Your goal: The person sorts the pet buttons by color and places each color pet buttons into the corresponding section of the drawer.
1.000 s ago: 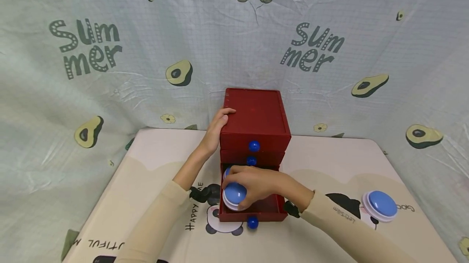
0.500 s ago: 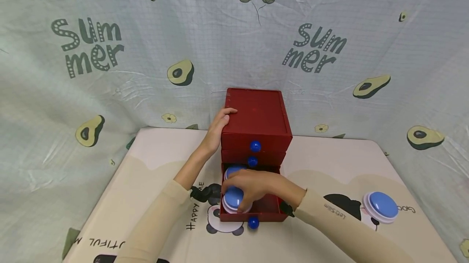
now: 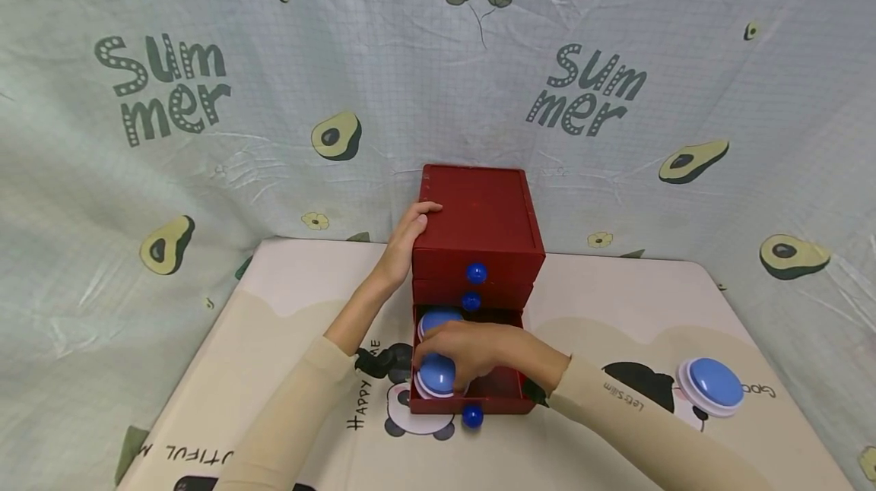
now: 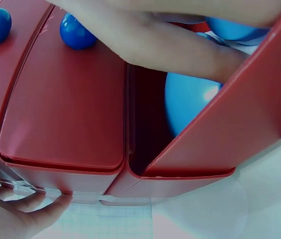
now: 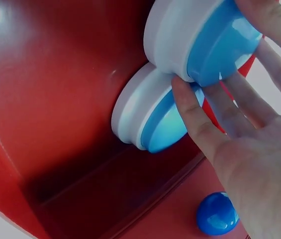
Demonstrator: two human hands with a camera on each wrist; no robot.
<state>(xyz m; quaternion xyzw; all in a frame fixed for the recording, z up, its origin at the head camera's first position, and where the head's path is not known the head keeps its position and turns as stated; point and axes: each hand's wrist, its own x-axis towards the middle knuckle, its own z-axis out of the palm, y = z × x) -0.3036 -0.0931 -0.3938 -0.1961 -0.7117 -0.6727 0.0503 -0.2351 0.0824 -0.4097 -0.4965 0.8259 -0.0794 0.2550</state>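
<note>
A red drawer cabinet stands at the back of the table with its lowest drawer pulled out. Along the drawer's left side lie two round push buttons with blue domes and white bases, a rear one and a front one. My right hand reaches in from above and holds the front button, thumb and fingers on opposite sides of it. In the right wrist view, a fingertip sits where the two buttons meet. My left hand rests against the cabinet's left side, fingertips over its top edge.
Another blue and white push button lies on the table at the right. Blue ball knobs mark the upper drawer, the middle drawer and the open one. A printed curtain hangs behind the table.
The front button has shifted slightly toward the drawer's front, with my right hand moving along, and more of the rear button shows. My left hand has stayed on the cabinet.
</note>
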